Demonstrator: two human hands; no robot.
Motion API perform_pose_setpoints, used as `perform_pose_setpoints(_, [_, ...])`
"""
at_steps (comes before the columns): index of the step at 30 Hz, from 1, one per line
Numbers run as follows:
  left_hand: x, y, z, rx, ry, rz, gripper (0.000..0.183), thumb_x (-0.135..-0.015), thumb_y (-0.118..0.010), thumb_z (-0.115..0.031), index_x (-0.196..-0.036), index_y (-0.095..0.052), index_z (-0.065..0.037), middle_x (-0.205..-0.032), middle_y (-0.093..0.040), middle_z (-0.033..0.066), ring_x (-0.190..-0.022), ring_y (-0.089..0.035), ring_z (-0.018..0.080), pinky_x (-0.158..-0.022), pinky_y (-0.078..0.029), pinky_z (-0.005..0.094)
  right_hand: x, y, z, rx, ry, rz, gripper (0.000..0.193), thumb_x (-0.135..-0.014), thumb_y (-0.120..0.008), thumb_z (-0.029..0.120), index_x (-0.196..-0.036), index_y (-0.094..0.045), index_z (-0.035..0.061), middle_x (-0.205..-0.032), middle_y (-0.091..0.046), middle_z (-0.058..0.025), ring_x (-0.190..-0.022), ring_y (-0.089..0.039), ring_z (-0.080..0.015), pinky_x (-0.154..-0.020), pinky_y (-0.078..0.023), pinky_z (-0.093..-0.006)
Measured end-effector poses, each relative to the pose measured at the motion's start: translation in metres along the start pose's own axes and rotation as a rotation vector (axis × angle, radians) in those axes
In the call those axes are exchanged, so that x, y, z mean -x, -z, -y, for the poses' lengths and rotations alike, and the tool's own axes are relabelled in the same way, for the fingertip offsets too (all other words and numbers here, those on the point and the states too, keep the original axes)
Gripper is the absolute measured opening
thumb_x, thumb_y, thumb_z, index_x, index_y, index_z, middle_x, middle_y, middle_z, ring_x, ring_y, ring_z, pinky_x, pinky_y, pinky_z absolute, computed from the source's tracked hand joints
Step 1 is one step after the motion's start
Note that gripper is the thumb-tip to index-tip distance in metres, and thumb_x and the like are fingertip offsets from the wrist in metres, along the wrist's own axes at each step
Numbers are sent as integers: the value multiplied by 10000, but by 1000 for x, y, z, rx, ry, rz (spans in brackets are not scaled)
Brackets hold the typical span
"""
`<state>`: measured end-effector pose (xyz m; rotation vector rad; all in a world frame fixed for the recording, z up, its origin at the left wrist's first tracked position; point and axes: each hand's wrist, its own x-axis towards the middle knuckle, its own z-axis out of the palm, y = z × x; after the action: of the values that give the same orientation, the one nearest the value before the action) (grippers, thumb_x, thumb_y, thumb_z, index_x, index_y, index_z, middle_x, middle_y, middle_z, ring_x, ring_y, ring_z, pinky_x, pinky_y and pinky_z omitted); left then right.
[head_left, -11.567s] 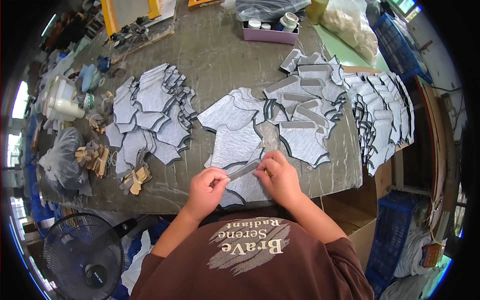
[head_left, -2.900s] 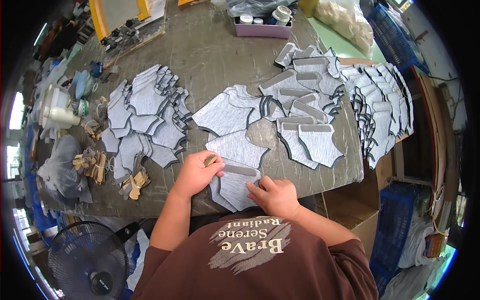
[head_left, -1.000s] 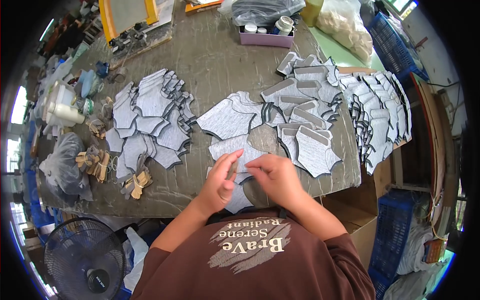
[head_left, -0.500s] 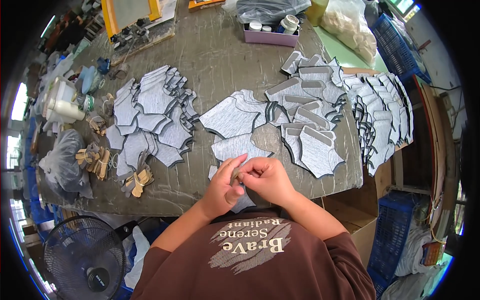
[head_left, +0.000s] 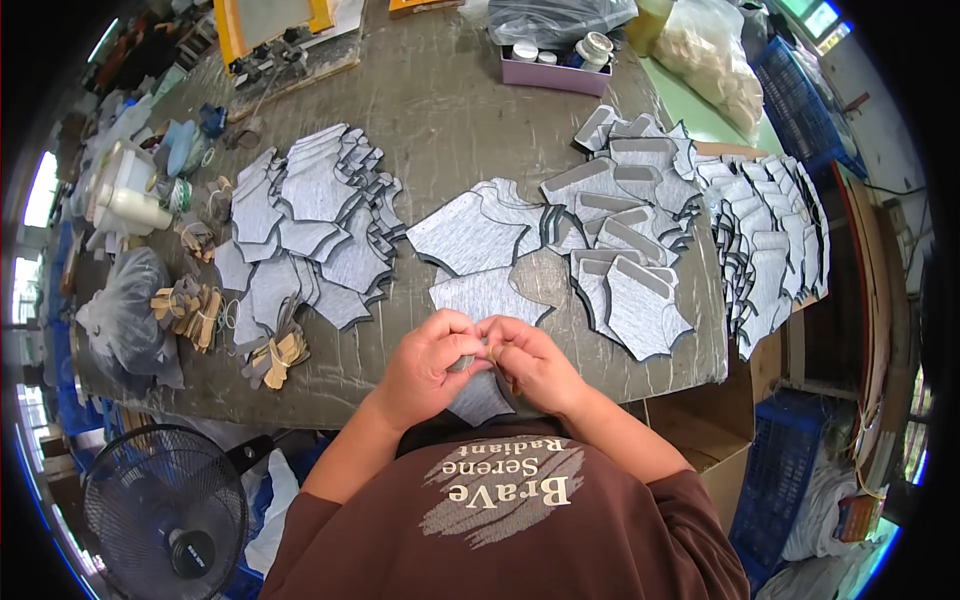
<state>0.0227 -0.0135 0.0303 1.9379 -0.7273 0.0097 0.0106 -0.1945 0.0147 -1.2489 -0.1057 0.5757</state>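
My left hand [head_left: 430,365] and my right hand [head_left: 535,368] meet above the table's near edge, fingertips pinched together. Between them is a small grey strip [head_left: 462,363], mostly covered by the fingers; its far end at the right fingertips is too small to make out. Just under the hands lies a grey heathered fabric piece [head_left: 482,398] with dark edges. Beyond them rests another cut piece [head_left: 488,292], and past that a small overlapping stack [head_left: 468,232] of the same shapes.
Grey cut pieces [head_left: 330,200] pile up at left. More, with grey strips on them, lie at right [head_left: 640,300] and on a side board [head_left: 765,240]. Bundled tan strips [head_left: 285,352], a clear plastic bag [head_left: 135,310], a purple box [head_left: 555,75] and a fan [head_left: 165,510] surround the work.
My left fingers have curled in from a more stretched pose, and both hands' fingertips have come together around the small strip. The view has shifted slightly.
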Motion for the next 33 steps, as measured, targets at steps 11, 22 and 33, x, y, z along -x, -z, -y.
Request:
perform_pose_setpoints(11, [15,11,23,193,318,261,75,-814,-616,-45,-809,-558,2,-1147,-602,162,-900,-601,242,-779,-473,320,-6,38,19,672,177,-544,211,-775,-698,112,-880,-524,55,-675,-542,-58,-586,-550,-180,-547,-442,-323])
perform_pose_setpoints(22, [19,13,39,610,816,-386,52,-791,-680,-34,-819,-638,-23,-667,-623,38,-487,-510,51,-423,-364,190,6,16,-28,1598,420,-182,290,-817,-617,187,-1085,-626,76,-710,-566,-58,-601,-580,-235,-519,-473,-360])
perform_pose_setpoints(33, [-13,7,49,425,855,-289,100,-786,-695,-34,-855,-628,-7,-697,-618,14,-553,-574,70,-447,-403,186,5,13,-27,1539,355,-240,258,-795,-629,157,-1047,-642,100,-1019,-538,-91,-621,-618,-238,-519,-508,-345])
